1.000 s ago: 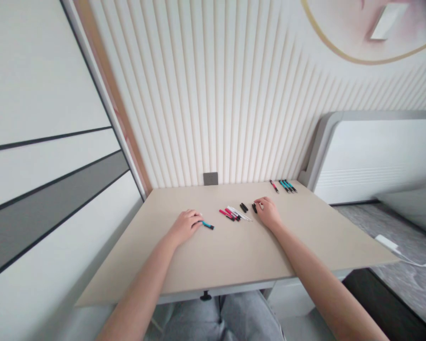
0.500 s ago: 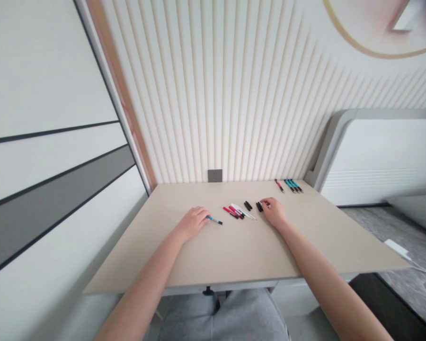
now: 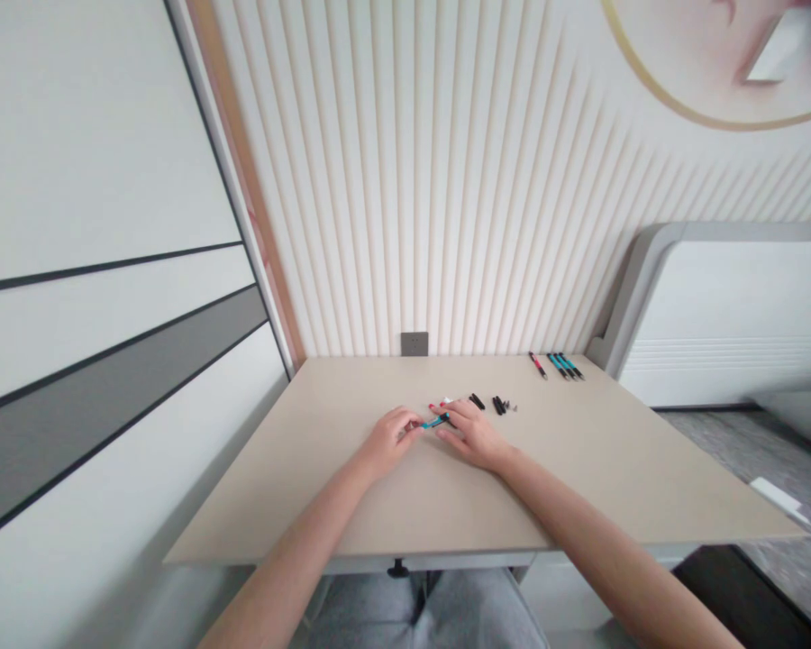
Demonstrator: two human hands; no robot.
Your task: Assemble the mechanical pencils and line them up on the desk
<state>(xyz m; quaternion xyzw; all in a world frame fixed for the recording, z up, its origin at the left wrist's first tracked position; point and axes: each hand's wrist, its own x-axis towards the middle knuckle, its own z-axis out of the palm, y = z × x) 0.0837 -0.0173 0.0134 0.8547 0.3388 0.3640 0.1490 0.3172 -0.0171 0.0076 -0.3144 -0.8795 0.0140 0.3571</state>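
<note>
Blue pen (image 3: 434, 421) between 2 hands
Its 9 o'clock end is pinched by the left hand (image 3: 387, 442); 3 o'clock end touched by the right hand (image 3: 478, 436), closure unclear.

The held pen (image 3: 435, 421) is coloured blue and black; a far pen (image 3: 538, 365) is marked red and black. The desk (image 3: 257, 487) is finished in beige, the wall (image 3: 405, 180) ribbed in cream.

a stripy wall (image 3: 378, 180) is standing at the back, and a dark socket (image 3: 414, 344) is sitting low on it. a gold line (image 3: 740, 125) is curving up high. a big white panel (image 3: 87, 180) is filling the left side. a gray pillow (image 3: 801, 415) is lying by a pale headboard (image 3: 750, 306).
</note>
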